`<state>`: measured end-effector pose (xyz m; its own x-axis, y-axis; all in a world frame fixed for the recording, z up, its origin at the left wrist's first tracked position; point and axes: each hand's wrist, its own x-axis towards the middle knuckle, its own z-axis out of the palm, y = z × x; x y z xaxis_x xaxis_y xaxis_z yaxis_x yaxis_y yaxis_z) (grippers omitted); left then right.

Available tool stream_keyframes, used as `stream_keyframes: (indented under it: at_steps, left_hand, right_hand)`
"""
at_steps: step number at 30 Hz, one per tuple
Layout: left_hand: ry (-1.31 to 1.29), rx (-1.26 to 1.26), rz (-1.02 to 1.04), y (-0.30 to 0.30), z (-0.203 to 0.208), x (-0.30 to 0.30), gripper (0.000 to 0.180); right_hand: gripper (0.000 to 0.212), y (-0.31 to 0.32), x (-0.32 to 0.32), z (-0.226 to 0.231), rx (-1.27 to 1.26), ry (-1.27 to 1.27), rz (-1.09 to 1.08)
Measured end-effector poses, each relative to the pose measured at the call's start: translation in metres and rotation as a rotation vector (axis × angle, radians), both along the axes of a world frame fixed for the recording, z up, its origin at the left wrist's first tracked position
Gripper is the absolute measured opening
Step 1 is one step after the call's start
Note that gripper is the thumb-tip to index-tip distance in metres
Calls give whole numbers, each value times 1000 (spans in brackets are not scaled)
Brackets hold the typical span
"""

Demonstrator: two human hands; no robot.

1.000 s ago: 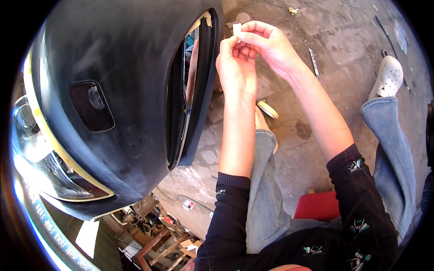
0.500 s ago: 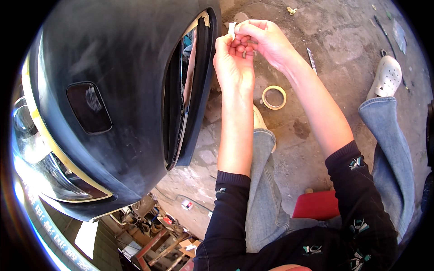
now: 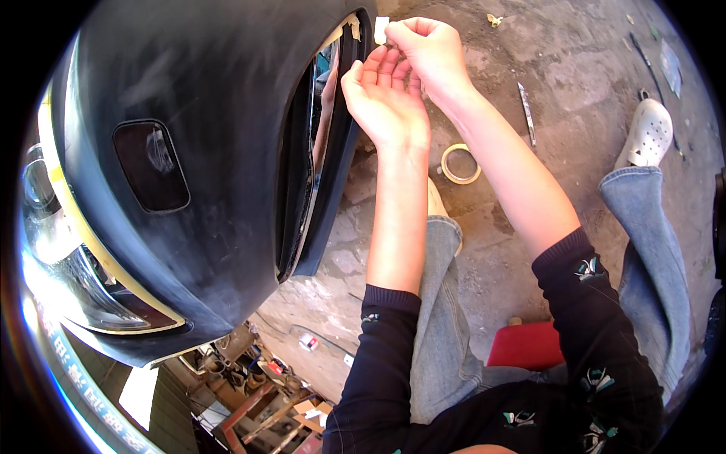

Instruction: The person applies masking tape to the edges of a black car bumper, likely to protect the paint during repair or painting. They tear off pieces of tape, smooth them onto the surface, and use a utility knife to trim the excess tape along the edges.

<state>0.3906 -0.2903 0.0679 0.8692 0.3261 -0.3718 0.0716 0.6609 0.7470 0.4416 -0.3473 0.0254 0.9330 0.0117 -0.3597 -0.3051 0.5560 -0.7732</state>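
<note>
And there's the strip point(image 3: 382, 30), one pale piece, pinched at its right-hand edge between the thumb and forefinger of the right hand point(image 3: 433, 60), the rest of it standing free to the left of those fingertips. Below it, the left hand point(image 3: 390, 106): palm up, fingers loosely curled and well parted from the thumb, nothing in its grip, the fingertips just under the strip. Both hands are beside the one dark bumper point(image 3: 212, 83), near the upper corner of its long opening point(image 3: 296, 181).

Now the count! On the ground, one tape roll point(image 3: 445, 165), lying flat between the forearms; one slim silver tool point(image 3: 527, 115), right of the right forearm. Two pale shoes: one clog point(image 3: 652, 130) in plain sight, the other point(image 3: 435, 200) partly behind the left forearm. One red seat point(image 3: 527, 346), one headlight point(image 3: 79, 280).
</note>
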Motion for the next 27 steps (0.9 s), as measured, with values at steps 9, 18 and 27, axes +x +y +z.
stream_keyframes:
  at_steps: [9,18,27]
  left_hand:
    - [-157,493,-88,-2,-9,2,54]
    - [-144,746,-69,4,-16,3,49]
    - [-90,842,116,7,-13,-1,25]
  right_hand:
    - [27,37,9,14,-440,-64,-317]
    - [24,39,8,17,-446,-42,-276]
    - [13,-1,-3,13,90,-98,26]
